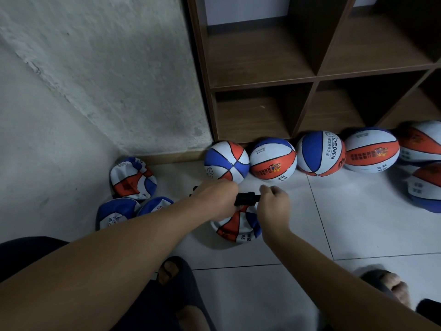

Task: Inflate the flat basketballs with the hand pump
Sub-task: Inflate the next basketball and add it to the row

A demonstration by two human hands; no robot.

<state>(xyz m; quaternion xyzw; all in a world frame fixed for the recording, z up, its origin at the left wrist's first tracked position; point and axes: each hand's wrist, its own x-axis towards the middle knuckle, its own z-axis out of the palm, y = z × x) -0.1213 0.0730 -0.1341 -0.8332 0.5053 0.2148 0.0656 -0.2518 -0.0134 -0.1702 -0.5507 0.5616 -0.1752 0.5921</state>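
On the pale tiled floor [298, 235], just in front of the person's feet, a flat basketball [235, 226] is lying, partly hidden under both hands. A black hand pump [247, 199] is held above it. The left hand [216, 199] is wrapped around one part of the pump, with the fingers curled tight on it. The right hand [273, 203] is closed on the other end, where the thumb and the bent fingers seem to pinch the black piece.

The long axis of the pump is judged to run almost level, from left to right across the view. Its far left tip [194, 188] is seen beyond the left hand. Where the needle sits cannot be told, because it is covered by the hands.

The flat ball is judged to be light, soft and easily folded, so it will probably slide on the smooth tile when it is pushed; it is best held near the valve. The pump looks stiff and light, and it is best gripped on the barrel and the handle.

More flat balls [132, 179] are piled at the left, near the wall. Round inflated balls [273, 160] are lined along the foot of the brown shelf [262, 82].
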